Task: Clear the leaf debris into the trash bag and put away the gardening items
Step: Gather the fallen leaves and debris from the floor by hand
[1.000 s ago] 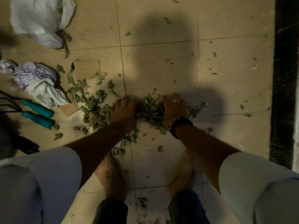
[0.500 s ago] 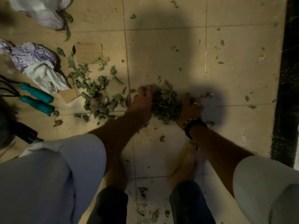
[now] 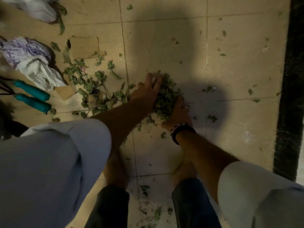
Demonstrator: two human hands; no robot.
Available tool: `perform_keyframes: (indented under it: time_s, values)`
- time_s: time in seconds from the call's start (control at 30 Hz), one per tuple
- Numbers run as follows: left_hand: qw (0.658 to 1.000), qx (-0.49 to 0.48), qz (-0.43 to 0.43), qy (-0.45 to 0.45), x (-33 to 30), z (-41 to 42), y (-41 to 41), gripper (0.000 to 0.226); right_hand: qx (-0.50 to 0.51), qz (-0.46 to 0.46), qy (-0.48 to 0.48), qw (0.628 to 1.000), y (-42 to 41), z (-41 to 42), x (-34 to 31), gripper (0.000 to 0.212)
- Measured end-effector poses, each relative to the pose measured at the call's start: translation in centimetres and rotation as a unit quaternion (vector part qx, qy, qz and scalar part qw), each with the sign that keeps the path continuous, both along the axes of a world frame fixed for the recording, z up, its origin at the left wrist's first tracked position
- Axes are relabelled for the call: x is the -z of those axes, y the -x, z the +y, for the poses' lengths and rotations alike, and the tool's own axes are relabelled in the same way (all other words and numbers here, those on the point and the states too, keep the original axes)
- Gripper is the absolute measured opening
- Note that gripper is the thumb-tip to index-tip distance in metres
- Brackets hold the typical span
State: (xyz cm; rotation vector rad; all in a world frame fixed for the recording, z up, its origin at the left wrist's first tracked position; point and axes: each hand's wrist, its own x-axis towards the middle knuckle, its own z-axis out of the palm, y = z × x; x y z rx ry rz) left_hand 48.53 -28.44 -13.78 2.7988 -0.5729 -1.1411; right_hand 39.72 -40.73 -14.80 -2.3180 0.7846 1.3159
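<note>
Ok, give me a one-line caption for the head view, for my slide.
Both hands, left hand and right hand, press a leaf pile together on the tiled floor.

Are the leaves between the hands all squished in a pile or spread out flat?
Heaped in a pile. The leaves bunch up between the left hand and right hand, which press in from both sides.
</note>
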Motion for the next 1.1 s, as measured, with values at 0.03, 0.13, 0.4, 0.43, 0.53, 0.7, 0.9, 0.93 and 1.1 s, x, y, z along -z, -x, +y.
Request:
perform_keyframes:
  time_s: [0.03,0.13,0.4,0.43,0.53,0.7,0.9,0.93,1.1]
  values:
    - [1.000,0.022,0.007,-0.004,0.2,-0.9,-0.3,0.118,0.015,-0.013,-0.004,1.000,-0.5,0.7,0.2,0.130]
    - [0.997,0.069,0.025,0.012,0.6,-2.6,-0.4,0.099,-0.003,-0.062,0.018,0.998,-2.0,1.8,0.5,0.108]
    - [0.979,-0.122,0.081,0.144,0.2,-1.1,2.8,0.096,0.107,-0.192,-0.080,0.972,-2.7,0.4,-0.5,0.049]
    - [0.975,-0.136,0.076,0.158,-0.7,-1.0,3.1,0.095,0.131,-0.203,-0.094,0.966,-2.6,0.2,-1.4,0.044]
    - [0.965,-0.180,0.059,0.179,-4.7,-1.2,3.1,0.090,0.170,-0.217,-0.142,0.951,-3.1,-0.6,-5.2,0.045]
    - [0.943,-0.221,0.047,0.244,-16.3,-1.4,0.5,0.089,0.227,-0.230,-0.221,0.920,-5.6,-1.8,-16.7,0.061]
    - [0.926,-0.236,0.013,0.294,-35.8,-1.3,-4.0,0.075,0.229,-0.274,-0.258,0.898,-9.8,-2.6,-36.0,0.060]
    - [0.925,-0.233,0.009,0.301,-39.3,-1.1,-4.6,0.074,0.222,-0.278,-0.262,0.897,-10.4,-2.6,-39.5,0.059]
    - [0.926,-0.208,-0.014,0.316,-56.2,-0.2,-6.6,0.070,0.203,-0.311,-0.276,0.887,-12.1,-2.3,-55.9,0.055]
